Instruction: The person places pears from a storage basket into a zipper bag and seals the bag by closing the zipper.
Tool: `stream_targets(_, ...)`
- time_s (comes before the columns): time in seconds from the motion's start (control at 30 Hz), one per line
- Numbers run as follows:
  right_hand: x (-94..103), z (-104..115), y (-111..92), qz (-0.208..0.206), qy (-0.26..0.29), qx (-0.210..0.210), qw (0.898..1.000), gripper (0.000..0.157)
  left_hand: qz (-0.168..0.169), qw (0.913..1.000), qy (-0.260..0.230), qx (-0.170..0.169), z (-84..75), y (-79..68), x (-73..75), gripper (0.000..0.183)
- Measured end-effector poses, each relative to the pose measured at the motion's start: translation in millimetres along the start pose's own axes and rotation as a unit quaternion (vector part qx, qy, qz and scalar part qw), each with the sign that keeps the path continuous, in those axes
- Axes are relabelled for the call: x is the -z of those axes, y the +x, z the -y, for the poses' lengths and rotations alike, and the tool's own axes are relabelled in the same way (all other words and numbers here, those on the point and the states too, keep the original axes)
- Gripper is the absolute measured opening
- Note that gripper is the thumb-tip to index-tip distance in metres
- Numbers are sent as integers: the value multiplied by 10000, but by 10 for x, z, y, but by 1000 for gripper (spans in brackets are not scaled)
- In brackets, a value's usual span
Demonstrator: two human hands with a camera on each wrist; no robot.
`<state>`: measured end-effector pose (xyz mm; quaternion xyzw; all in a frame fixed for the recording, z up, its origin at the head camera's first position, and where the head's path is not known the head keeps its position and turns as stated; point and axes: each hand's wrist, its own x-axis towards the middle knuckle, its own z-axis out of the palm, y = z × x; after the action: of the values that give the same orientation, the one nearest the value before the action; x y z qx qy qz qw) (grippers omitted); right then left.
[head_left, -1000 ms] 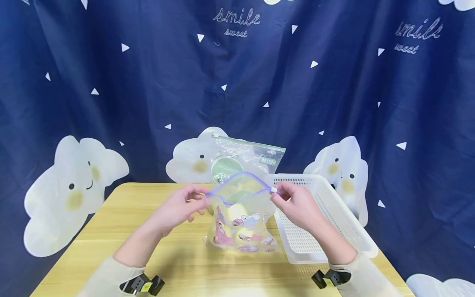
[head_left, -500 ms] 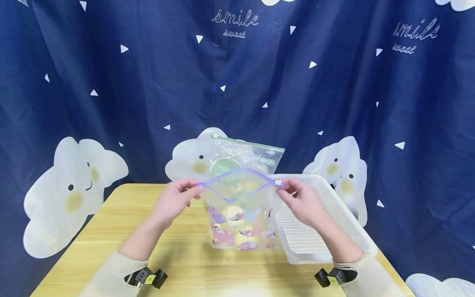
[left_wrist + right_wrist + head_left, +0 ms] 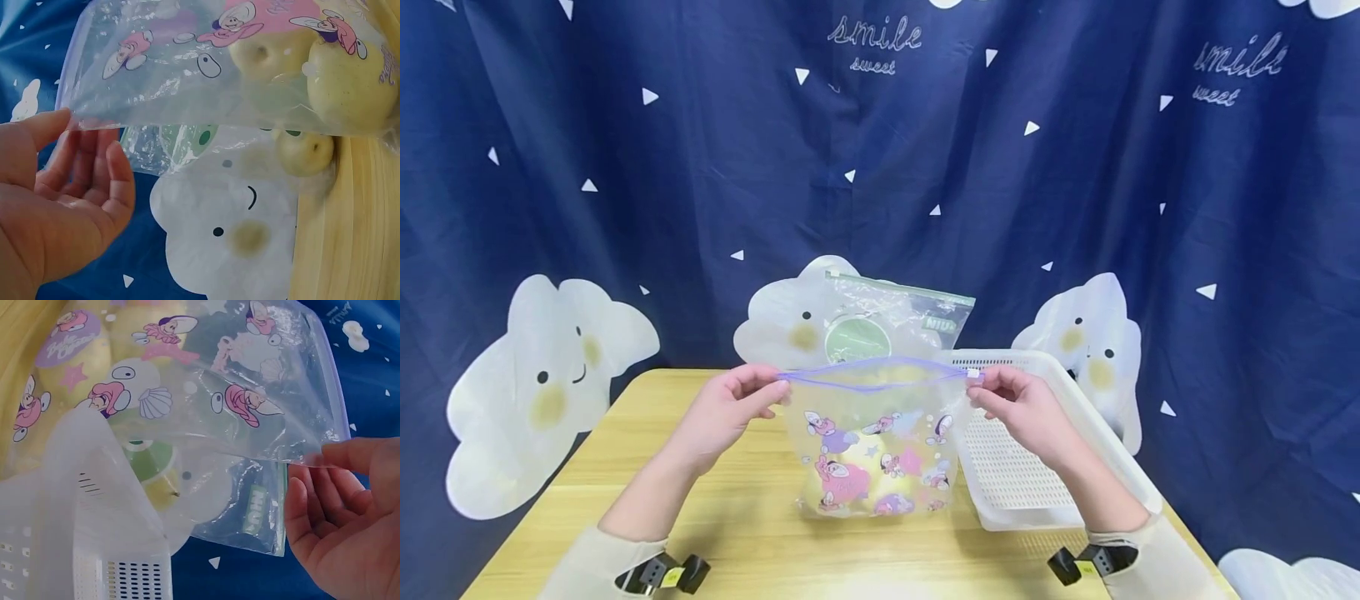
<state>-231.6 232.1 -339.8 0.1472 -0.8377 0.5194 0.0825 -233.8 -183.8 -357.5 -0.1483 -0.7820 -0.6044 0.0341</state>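
Observation:
A clear zip bag [image 3: 880, 450] with a purple zip and pink and purple cartoon prints stands upright between my hands. Yellow round fruits [image 3: 353, 87] show through its wall in the left wrist view. My left hand [image 3: 726, 417] pinches the left top corner between thumb and fingers. At the other top corner, beside the white slider [image 3: 973, 373], my right hand [image 3: 1026, 412] pinches the zip end. The mouth is stretched wide into a narrow gap. Behind stands a second clear zip bag [image 3: 917, 317] with a green zip; a yellow fruit [image 3: 303, 153] shows at its base.
A white perforated plastic basket [image 3: 992, 521] stands at the right, partly behind my right forearm. Everything rests on a wooden table [image 3: 737, 533]. A dark blue curtain [image 3: 700, 125] with cloud prints hangs behind it.
My left hand has moved left and my right hand slightly right, pulling the bag's corners apart. The wide mouth has flattened to a narrow slit, and the printed front wall is smoother.

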Motion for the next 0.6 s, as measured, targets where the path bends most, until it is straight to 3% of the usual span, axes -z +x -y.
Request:
stream_targets(0.1,3,16,10,112,33,34,9999,15,-54,9999,146,9,-13,12,-4,27)
stream_targets(0.33,52,34,17,-216,-94,46,9997,14,-633,9976,220,-185,-82,23,6,25)
stream_targets(0.5,65,-34,7,159,118,-145,9997,19,-293,9992,270,-10,-36,1,38,26)
stream_targets(0.6,58,-60,4,180,221,-172,9994,20,-214,9996,164,7,-7,-4,48,27)
